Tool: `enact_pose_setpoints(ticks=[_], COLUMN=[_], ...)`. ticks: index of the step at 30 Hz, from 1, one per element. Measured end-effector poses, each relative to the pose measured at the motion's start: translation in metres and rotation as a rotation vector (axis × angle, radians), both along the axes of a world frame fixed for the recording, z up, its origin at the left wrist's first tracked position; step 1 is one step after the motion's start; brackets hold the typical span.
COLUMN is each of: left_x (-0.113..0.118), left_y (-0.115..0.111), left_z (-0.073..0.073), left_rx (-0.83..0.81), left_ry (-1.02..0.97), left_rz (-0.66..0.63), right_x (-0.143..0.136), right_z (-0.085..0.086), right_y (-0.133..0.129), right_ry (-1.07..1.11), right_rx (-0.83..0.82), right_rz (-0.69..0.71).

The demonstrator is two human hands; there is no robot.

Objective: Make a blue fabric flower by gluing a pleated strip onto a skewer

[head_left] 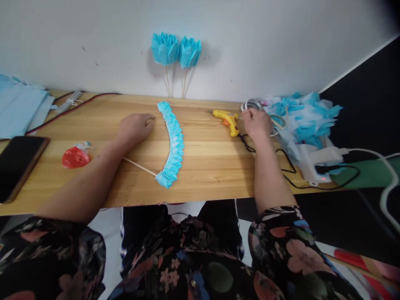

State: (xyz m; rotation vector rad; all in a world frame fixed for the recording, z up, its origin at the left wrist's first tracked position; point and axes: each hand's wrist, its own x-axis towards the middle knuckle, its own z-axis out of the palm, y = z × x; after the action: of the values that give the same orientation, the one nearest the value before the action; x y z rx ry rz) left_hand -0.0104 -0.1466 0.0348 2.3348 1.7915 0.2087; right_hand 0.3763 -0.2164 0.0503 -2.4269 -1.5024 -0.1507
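On the bench (206, 148), before a pale wall (246, 46), we see a frilled blue strip (176, 143) lying in a curve between the two hands, bowed toward the right. At its near end it meets a thin stick (139, 166), whose other end reaches the left forearm.

We find the left hand (136, 127) resting on the wood beside the far half of the strip, its fingers curled under; what they may enclose we cannot tell. The right hand (258, 123) lies at a roll of tape (251, 101), fingertips bent against its rim; from this angle, whether they grip it is unclear to us.

Just left of the right hand we note a yellow glue gun (229, 120) on its side, nozzle pointing left. Further right lie blue scraps (312, 114), with a white power strip (312, 164) nearer us, its red light lit. Left of the left forearm we observe a red scrap (76, 158), a phone (21, 164) and flat blue sheets (21, 104). Two blue flowers (164, 49) stand on stems against the wall.
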Motion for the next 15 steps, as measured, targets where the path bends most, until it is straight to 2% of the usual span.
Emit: enact_pose_setpoints(ticks=[6,12,15], left_x=[-0.006,-0.009,-0.010], left_y=[0.002,0.002,0.000], left_z=[-0.007,-0.009,-0.008], left_rx=[0.031,0.056,0.056], left_ry=[-0.044,0.008,0.002], left_rz=[-0.041,-0.075,-0.091], right_x=[-0.015,-0.019,-0.012], right_z=[0.004,0.001,-0.004], right_y=[0.000,-0.001,0.001], right_ry=[0.085,0.098,0.129], right_rx=[-0.295,-0.331,-0.285], right_rz=[0.048,0.091,0.123])
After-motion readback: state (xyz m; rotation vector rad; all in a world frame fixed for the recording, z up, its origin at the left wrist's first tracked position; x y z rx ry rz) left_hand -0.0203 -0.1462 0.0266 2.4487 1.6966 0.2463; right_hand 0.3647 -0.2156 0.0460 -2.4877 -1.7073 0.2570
